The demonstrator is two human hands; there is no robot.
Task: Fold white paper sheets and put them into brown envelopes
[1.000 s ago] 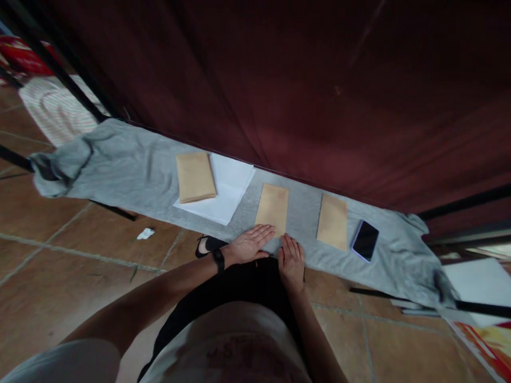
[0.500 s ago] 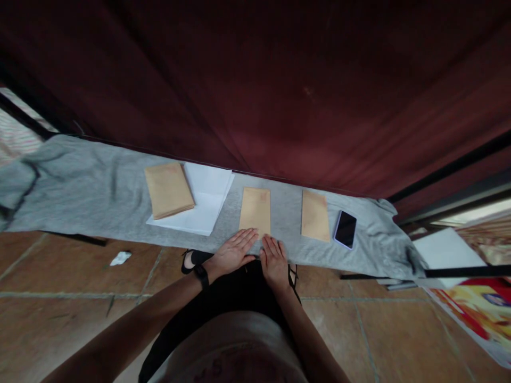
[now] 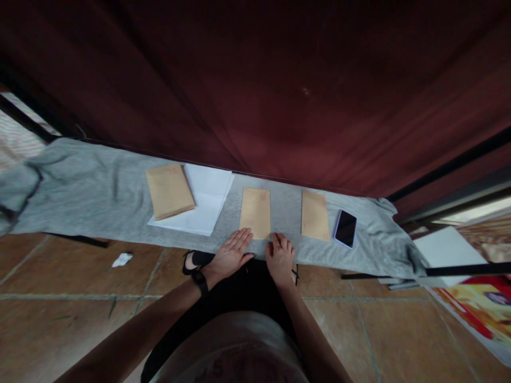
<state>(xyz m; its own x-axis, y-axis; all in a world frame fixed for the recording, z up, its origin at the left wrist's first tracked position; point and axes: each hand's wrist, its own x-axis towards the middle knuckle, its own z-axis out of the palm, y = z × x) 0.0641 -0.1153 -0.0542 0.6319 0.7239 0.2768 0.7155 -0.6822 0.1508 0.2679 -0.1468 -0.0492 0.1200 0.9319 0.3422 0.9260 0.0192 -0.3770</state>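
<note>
A brown paper envelope (image 3: pixel 255 210) lies flat on the grey cloth (image 3: pixel 285 213) in front of me. My left hand (image 3: pixel 232 251) rests flat with fingers stretched out, its fingertips on the envelope's near left corner. Just off the near right corner, my right hand (image 3: pixel 280 255) lies on the cloth, fingers apart and slightly bent, holding nothing. Another brown envelope (image 3: pixel 315 215) is farther right. A stack of brown envelopes (image 3: pixel 170 191) sits on white paper sheets (image 3: pixel 205 205) to the left.
A phone (image 3: pixel 345 229) lies right of the second envelope. Behind the narrow cloth-covered surface rises a dark red panel (image 3: pixel 255 106). Black metal bars (image 3: pixel 459 165) stand at the right. A crumpled white scrap (image 3: pixel 122 259) is on the tiled floor (image 3: pixel 80 319).
My right hand has moved right, off the envelope's near edge onto the cloth. My left hand has slid slightly left. The envelopes and the phone stay in place.
</note>
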